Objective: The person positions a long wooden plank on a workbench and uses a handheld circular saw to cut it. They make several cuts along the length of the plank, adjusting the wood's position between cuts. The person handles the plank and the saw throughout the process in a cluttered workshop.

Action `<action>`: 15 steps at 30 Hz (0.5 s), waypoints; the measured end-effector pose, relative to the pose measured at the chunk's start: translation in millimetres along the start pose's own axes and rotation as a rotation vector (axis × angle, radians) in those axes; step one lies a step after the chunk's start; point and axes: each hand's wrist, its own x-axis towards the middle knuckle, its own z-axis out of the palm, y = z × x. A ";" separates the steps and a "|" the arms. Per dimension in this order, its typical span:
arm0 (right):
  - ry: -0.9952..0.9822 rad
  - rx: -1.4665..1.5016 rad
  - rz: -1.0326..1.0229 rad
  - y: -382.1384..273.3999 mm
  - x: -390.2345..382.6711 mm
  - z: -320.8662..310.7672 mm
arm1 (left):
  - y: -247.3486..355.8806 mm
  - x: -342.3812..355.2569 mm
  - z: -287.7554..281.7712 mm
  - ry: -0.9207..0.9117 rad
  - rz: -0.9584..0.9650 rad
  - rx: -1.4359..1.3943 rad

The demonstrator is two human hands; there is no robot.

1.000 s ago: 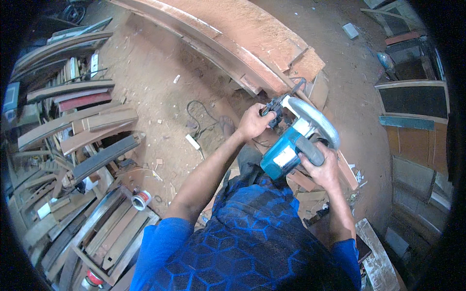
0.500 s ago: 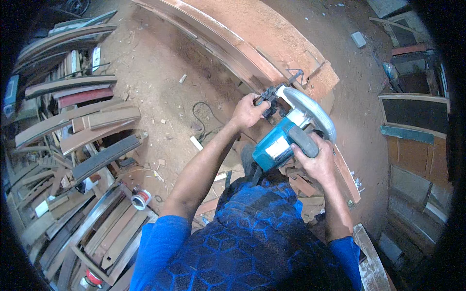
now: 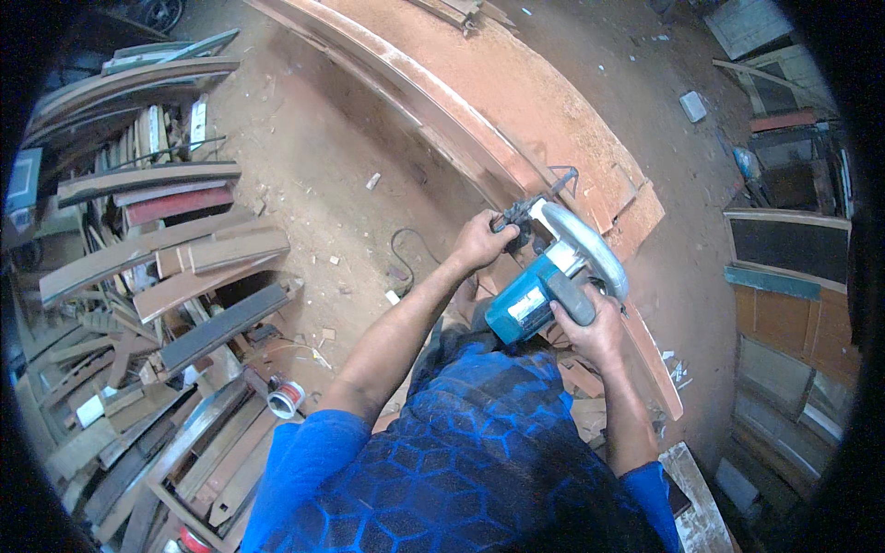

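I hold a teal circular saw with a silver blade guard over the end of a long, curved reddish wooden workpiece. My left hand is closed on a dark knob and bracket at the saw's front. My right hand grips the dark grey rear handle, thumb along its side. A wire frame stands just beyond the guard on the wood. The blade itself is hidden under the guard. A narrow board lies to the right, below the saw.
Stacks of old curved boards and frames fill the left. A white can sits lower left, near a loose cord on the dusty ground. Panels and frames line the right side. Wood pieces lie atop the workpiece's far part.
Since a second ago the saw and both hands have shifted slightly left in the picture. The view has moved a little, showing more of the workpiece's far end. Both grips stay.
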 end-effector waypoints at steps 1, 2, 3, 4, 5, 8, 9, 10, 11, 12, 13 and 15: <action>0.009 -0.001 -0.007 -4.3 5.0 2.8 | 7.9 1.1 -7.7 -0.015 -0.013 0.016; 0.016 0.013 -0.018 -8.0 11.0 5.8 | 15.7 2.5 -15.5 -0.030 -0.027 0.031; 0.023 0.027 -0.028 -11.5 17.2 8.8 | 23.5 4.1 -23.3 -0.045 -0.041 0.045; 0.018 0.039 -0.041 -16.1 20.7 12.4 | 21.6 6.0 -30.2 -0.028 -0.029 0.057; -0.010 0.046 -0.018 -21.2 24.8 15.2 | 20.6 10.9 -37.5 -0.012 -0.017 0.069; -0.050 0.063 0.013 -34.6 44.3 22.9 | 21.6 24.3 -56.9 0.020 -0.068 0.095; -0.039 0.066 0.001 -37.9 51.1 26.8 | 22.1 27.5 -63.3 0.028 -0.100 0.103; -0.022 0.068 -0.010 -41.7 58.2 30.2 | 24.4 31.7 -70.7 0.035 -0.096 0.109; -0.023 0.072 -0.015 -44.5 64.2 34.7 | 26.6 35.8 -78.8 0.043 -0.092 0.117; -0.024 0.076 -0.019 -46.7 69.8 39.9 | 28.8 40.0 -87.2 0.050 -0.088 0.124; -0.023 0.077 -0.026 -50.5 76.3 43.1 | 29.2 45.1 -94.9 0.049 -0.069 0.115; -0.030 0.088 -0.028 -64.2 89.1 46.7 | 29.0 52.5 -109.7 0.045 -0.029 0.096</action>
